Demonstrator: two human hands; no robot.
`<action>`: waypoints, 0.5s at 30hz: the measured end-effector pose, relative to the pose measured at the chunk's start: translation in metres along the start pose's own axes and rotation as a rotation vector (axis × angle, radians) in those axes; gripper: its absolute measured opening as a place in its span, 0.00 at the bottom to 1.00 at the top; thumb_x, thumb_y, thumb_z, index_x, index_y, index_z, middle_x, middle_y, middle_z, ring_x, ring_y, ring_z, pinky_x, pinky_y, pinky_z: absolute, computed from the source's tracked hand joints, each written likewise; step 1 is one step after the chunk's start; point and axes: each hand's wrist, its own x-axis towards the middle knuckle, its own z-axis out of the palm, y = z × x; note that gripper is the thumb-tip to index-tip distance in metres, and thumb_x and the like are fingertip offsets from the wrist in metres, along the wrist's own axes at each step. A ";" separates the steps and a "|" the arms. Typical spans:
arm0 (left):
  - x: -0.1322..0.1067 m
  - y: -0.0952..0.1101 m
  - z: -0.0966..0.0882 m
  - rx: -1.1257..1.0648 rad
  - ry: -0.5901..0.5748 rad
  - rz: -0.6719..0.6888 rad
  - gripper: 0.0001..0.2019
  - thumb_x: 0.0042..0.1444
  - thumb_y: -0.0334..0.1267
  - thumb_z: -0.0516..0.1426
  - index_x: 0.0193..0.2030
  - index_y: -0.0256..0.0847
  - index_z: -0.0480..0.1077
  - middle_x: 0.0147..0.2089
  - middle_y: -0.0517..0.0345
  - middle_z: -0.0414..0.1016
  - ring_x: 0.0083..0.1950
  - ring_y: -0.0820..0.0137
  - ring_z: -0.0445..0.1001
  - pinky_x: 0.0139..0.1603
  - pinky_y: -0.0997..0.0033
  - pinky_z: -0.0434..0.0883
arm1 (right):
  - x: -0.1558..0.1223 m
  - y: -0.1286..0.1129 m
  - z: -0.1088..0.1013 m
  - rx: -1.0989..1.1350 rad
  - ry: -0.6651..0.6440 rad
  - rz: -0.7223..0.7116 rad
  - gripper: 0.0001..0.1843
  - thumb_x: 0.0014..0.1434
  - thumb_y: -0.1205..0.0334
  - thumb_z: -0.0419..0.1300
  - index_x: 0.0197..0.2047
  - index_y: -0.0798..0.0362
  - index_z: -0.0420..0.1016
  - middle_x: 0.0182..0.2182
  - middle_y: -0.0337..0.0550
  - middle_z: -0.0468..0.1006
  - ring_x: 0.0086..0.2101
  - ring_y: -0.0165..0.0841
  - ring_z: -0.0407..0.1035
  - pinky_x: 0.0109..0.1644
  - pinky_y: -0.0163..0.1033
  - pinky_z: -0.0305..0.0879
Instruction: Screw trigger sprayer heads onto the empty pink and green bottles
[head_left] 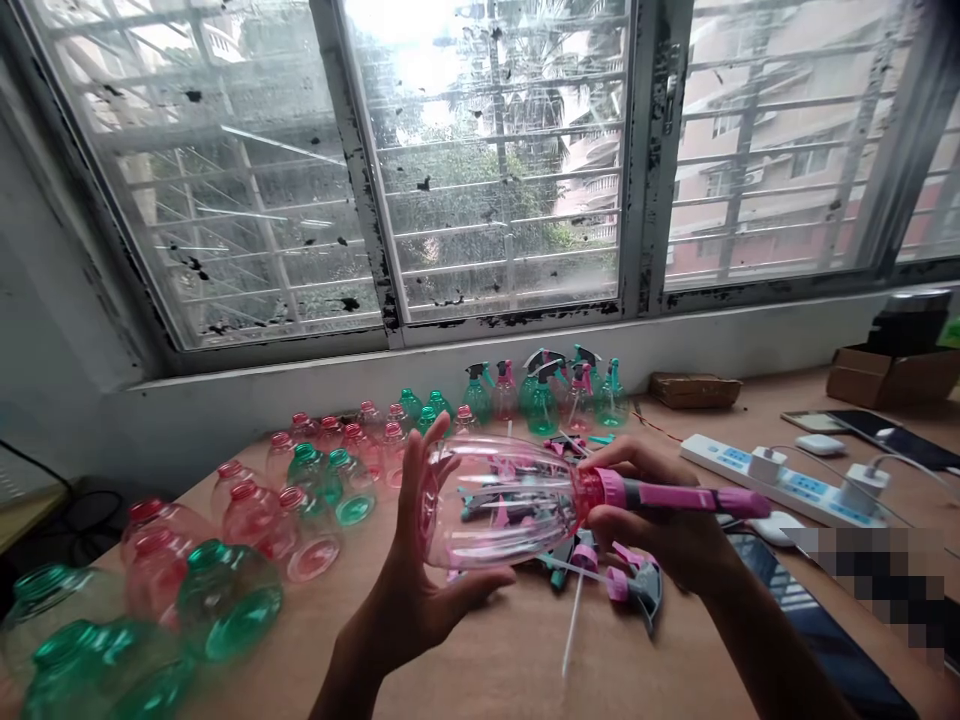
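Observation:
I hold a clear pink spray bottle sideways above the table. My left hand cups its base, fingers spread against the plastic. My right hand is closed round the bottle's neck, where a pink trigger sprayer head sits, its nozzle pointing right. Under the bottle lies a small heap of loose sprayer heads in pink and teal, one with a white dip tube.
Several empty pink and green bottles lie on the left of the wooden table. Assembled spray bottles stand by the wall under the window. A power strip, a dark tablet, phones and cardboard boxes sit at right.

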 end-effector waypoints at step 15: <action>-0.004 -0.002 0.000 0.009 -0.021 -0.087 0.56 0.60 0.42 0.73 0.84 0.59 0.41 0.88 0.43 0.39 0.83 0.45 0.58 0.79 0.41 0.67 | 0.001 0.001 0.001 0.016 -0.006 0.027 0.15 0.57 0.67 0.81 0.45 0.49 0.85 0.29 0.36 0.85 0.21 0.26 0.76 0.22 0.27 0.74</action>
